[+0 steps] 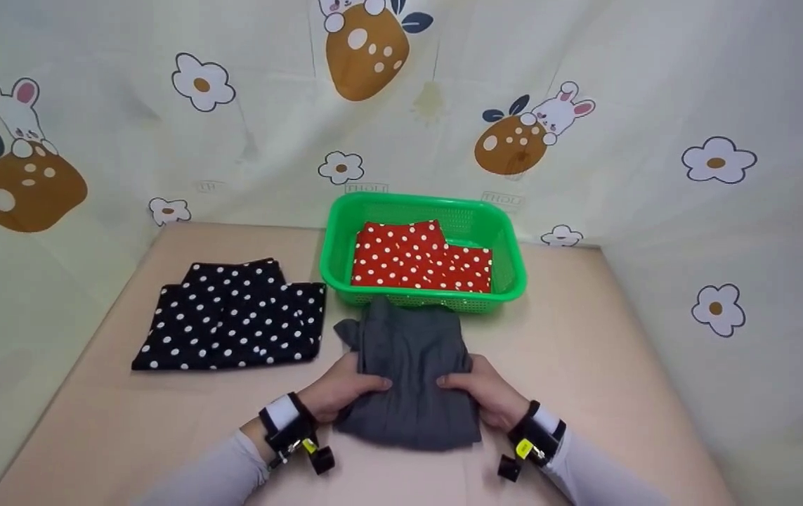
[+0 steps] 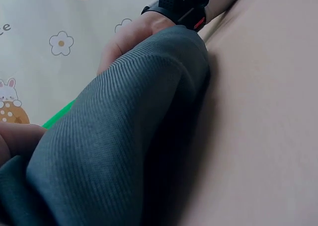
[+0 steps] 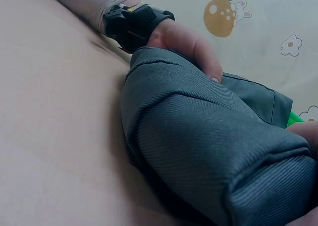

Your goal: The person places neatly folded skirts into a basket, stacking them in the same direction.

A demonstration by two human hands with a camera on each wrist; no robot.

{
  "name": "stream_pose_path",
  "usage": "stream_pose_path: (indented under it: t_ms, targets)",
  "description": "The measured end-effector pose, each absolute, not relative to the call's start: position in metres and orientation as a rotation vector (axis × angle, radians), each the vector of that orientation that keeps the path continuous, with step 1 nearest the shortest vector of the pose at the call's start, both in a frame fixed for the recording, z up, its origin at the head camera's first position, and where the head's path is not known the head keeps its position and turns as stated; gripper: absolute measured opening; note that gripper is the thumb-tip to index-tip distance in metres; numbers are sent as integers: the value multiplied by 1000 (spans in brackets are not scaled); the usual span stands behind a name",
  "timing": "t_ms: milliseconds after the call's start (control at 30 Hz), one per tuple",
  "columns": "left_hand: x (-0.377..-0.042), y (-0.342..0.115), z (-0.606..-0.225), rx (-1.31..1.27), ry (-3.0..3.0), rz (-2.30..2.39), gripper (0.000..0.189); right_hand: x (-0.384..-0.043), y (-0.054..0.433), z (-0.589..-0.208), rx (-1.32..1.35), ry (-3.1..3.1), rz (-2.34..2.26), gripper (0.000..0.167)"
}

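A dark grey folded garment (image 1: pixel 415 393) lies between both hands in front of the green basket; a short loose end sticks out at its upper left. My left hand (image 1: pixel 339 386) grips its left side with the thumb on top and the fingers hidden beneath. On the opposite side my right hand (image 1: pixel 489 390) holds it the same way, thumb above. The left wrist view shows the ribbed grey fabric (image 2: pixel 109 131) bulging up from the table with a dark gap below. In the right wrist view, the garment's rounded, creased fold (image 3: pixel 189 126) fills the middle.
A green plastic basket (image 1: pixel 422 299) stands at the back, holding a folded red cloth with white dots (image 1: pixel 408 256). Left of it, a folded black cloth with white dots (image 1: pixel 239 316) lies on the beige table (image 1: pixel 584 393). Patterned curtains (image 1: pixel 246 140) enclose the back and sides.
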State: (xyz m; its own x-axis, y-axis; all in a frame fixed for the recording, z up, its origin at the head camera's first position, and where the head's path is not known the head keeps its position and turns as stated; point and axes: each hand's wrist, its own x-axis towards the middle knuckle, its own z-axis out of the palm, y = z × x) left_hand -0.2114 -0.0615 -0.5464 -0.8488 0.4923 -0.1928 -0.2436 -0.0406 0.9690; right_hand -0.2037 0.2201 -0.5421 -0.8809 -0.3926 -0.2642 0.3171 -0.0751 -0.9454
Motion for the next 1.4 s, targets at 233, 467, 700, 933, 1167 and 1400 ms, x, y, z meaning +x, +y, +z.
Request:
stream_pose_path:
  t_ms: [233,467,700,933,1167,1400]
  targets:
    - [-210,-62,-548,283,1764,1930,65,-203,220,-542,-90,1700,-2002,39]
    - [-211,-60,-543,297,1906,1901,62,-201,223,-535,-108,1661,-2038,39]
    - [-208,-62,-529,299,2062,1870,61,-200,224,-520,-114,1690,-2063,41]
    - [-205,-65,-508,308,2133,1842,59,-190,223,-503,-104,1693,-2112,42]
    - [-210,-61,-481,376,2069,1877,60,-190,228,-474,-161,1733,-2143,50]
    - [-218,-59,-453,449,1999,1992,63,-201,226,-444,-180,1675,-2159,57]
